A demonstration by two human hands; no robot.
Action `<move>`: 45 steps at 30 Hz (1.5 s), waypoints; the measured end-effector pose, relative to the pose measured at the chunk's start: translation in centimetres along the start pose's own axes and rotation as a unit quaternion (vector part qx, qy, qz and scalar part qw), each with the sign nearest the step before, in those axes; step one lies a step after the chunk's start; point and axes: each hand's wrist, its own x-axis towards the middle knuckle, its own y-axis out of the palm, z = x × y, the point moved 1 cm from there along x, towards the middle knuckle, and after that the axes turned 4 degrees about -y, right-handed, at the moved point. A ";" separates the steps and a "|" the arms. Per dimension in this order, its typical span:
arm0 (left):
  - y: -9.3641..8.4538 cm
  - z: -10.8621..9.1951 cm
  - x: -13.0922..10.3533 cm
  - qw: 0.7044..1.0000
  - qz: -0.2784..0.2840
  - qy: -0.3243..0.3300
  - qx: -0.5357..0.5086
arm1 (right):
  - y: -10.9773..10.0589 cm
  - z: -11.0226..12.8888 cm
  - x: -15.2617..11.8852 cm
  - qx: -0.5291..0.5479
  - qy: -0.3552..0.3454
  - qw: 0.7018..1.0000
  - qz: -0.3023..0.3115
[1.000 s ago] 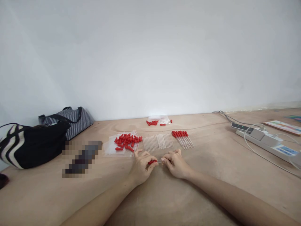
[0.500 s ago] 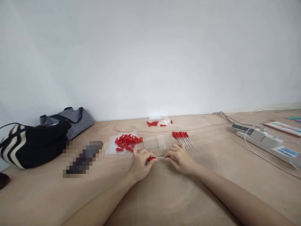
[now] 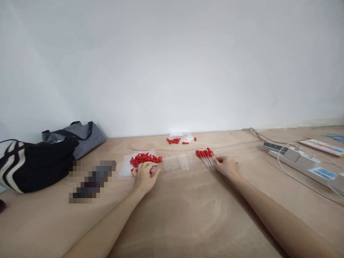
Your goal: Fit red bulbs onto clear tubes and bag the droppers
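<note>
My left hand (image 3: 145, 176) rests over the near edge of the pile of red rubber bulbs (image 3: 142, 158), its fingers curved and apart; the bulbs lie on clear plastic bags (image 3: 123, 168). Right of the pile, clear glass tubes (image 3: 179, 163) lie side by side in a row. Farther right is a group of droppers with red bulbs (image 3: 204, 154) on their upper ends. My right hand (image 3: 227, 167) pinches a red-bulbed dropper at the right side of this group, its fingertips partly covering the tube.
More red bulbs (image 3: 173, 141) and a small clear bag lie near the wall. A black bag (image 3: 43, 166), a striped bag (image 3: 90, 139) and a pixelated dark object (image 3: 94, 181) are at left. At right are a power strip (image 3: 303, 163) with cables and a colourful board (image 3: 325, 147).
The dropper held between both hands has moved right with my right hand to the dropper group. My left hand has let go of its red bulb and shifted left to the pile.
</note>
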 end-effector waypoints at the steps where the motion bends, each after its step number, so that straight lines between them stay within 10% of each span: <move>1: 0.0 0.2 0.1 1.000 -0.006 -0.008 0.009 | 0.1 -0.1 0.0 -0.009 0.003 1.000 0.005; 11: -0.1 0.8 0.7 0.993 0.026 -0.074 0.092 | 0.9 -0.3 0.3 -0.044 0.022 0.998 0.027; 23: 1.9 0.0 2.1 0.982 -0.086 0.064 0.156 | 2.7 4.2 -1.5 -0.074 -0.151 0.986 -0.013; 45: 3.4 -0.5 4.0 0.970 -0.063 0.096 0.213 | 4.0 8.2 1.0 -0.134 -0.047 0.988 0.058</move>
